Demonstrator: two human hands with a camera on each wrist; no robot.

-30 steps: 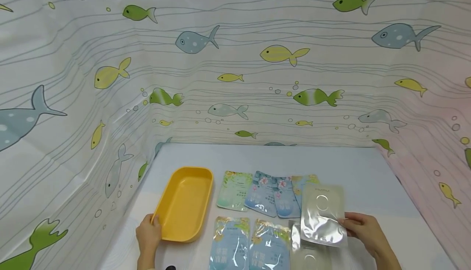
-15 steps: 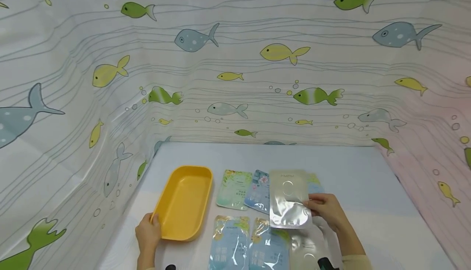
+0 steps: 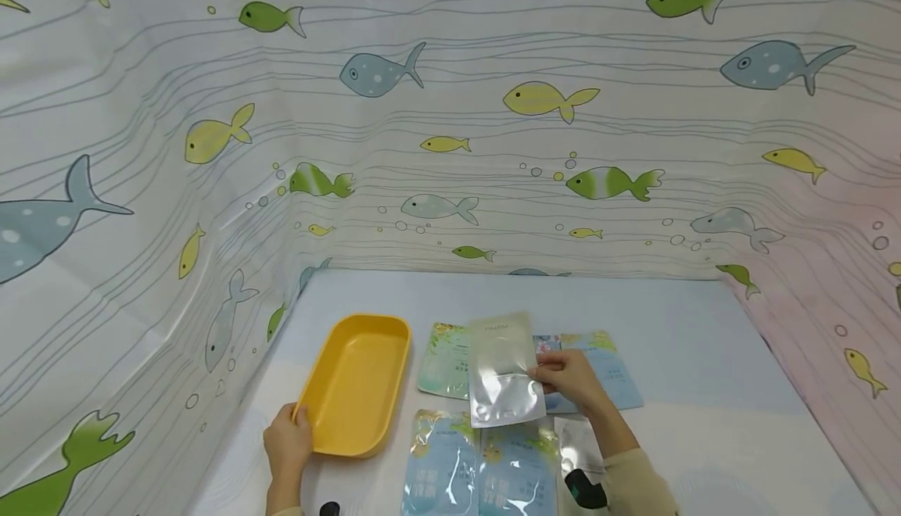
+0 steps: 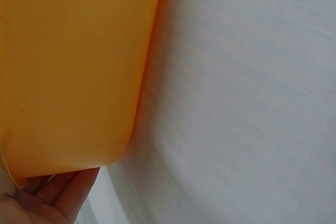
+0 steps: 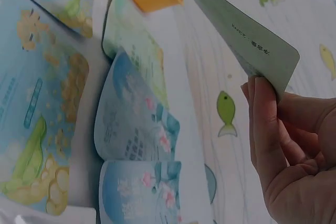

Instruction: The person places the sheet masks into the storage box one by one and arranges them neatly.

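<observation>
The silver packet [image 3: 505, 367] hangs in the air above the middle of the tabletop [image 3: 690, 328], pinched by its right-hand edge between the thumb and fingers of the right hand [image 3: 572, 379]. That forearm, in a pale sleeve [image 3: 637, 485], slants in from the near right, reaching away and to the left, and from the right wrist view I see the packet tilted, clear of the packets lying below. Over by the tabletop's left edge, the left hand [image 3: 287, 439] grips the near left corner of a yellow tray [image 3: 360, 383], its forearm coming almost straight up from the near side. Past the silver packet, partly behind it, lie a green packet [image 3: 442, 360], two flowered blue packets [image 5: 137, 114] and a pale blue packet [image 3: 614, 371]. Nearer me are two bean-printed packets [image 3: 440, 461] and another silver one, half covered by the sleeve. A fish-printed curtain [image 3: 450, 168] rises beyond the far edge.
</observation>
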